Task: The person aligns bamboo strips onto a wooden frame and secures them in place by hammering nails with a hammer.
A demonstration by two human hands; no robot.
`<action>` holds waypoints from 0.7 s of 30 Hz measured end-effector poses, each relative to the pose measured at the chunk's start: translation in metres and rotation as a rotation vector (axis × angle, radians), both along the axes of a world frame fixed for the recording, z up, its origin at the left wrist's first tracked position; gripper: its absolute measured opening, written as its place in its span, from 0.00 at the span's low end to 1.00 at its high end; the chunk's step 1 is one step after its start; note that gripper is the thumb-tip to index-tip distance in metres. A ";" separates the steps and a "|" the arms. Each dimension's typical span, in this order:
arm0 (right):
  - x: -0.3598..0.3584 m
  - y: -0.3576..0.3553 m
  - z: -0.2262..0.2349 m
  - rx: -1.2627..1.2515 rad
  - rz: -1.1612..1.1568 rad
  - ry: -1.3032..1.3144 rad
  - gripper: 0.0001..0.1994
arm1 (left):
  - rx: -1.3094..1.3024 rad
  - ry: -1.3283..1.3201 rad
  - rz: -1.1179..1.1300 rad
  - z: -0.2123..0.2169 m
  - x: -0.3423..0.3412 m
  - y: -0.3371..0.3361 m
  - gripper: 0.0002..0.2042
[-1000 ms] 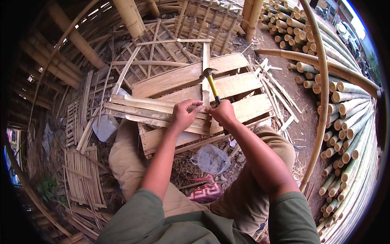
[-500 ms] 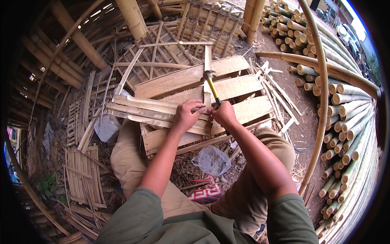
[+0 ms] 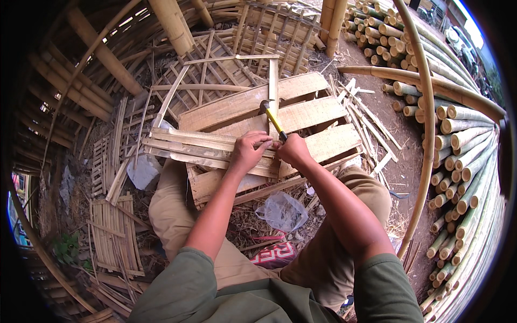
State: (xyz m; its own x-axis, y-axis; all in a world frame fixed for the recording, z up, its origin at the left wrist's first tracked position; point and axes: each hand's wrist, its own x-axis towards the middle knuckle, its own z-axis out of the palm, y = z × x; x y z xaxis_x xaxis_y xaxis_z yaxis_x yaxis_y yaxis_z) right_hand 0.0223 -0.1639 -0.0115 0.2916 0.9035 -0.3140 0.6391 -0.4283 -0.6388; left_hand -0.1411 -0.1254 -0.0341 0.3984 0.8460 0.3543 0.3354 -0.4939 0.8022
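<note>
My right hand (image 3: 293,150) grips a hammer (image 3: 272,119) with a yellow and black handle; its dark head points up and away over the flat bamboo boards (image 3: 253,105). My left hand (image 3: 249,151) rests beside it on a bundle of thin bamboo slats (image 3: 188,142) that lies across the boards, fingers pinched together near the hammer handle. Whether they pinch a nail is too small to tell. An upright narrow slat (image 3: 273,81) stands just behind the hammer head. My knees in tan trousers (image 3: 177,215) frame the work.
A clear plastic bag (image 3: 283,211) and a red patterned cloth (image 3: 276,254) lie between my legs. Stacked bamboo poles (image 3: 458,156) fill the right side. Woven bamboo panels (image 3: 116,237) lie at left, a lattice frame (image 3: 215,64) behind, and a long bent pole (image 3: 428,118) curves at right.
The hammer head has dropped from its raised position toward the boards and swung slightly left. Both hands stay close together on the slats.
</note>
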 end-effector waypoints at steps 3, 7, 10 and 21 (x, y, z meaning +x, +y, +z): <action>0.000 -0.001 0.000 0.014 0.002 0.002 0.22 | 0.067 0.060 -0.011 0.002 0.000 0.001 0.07; -0.001 -0.001 0.001 0.008 0.000 0.001 0.23 | 0.034 0.051 -0.005 0.002 0.001 0.002 0.07; -0.001 0.000 -0.001 0.001 -0.004 -0.008 0.23 | 0.033 0.044 -0.014 0.001 0.001 0.003 0.07; -0.001 0.000 0.002 -0.004 0.019 -0.036 0.24 | 0.157 0.075 -0.024 0.002 0.002 0.004 0.07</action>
State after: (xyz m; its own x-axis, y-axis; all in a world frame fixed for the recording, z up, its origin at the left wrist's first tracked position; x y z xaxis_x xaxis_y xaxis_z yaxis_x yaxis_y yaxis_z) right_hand 0.0210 -0.1643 -0.0092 0.2853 0.9079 -0.3071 0.6697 -0.4181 -0.6137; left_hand -0.1390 -0.1215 -0.0324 0.4483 0.7725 0.4497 0.3781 -0.6198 0.6877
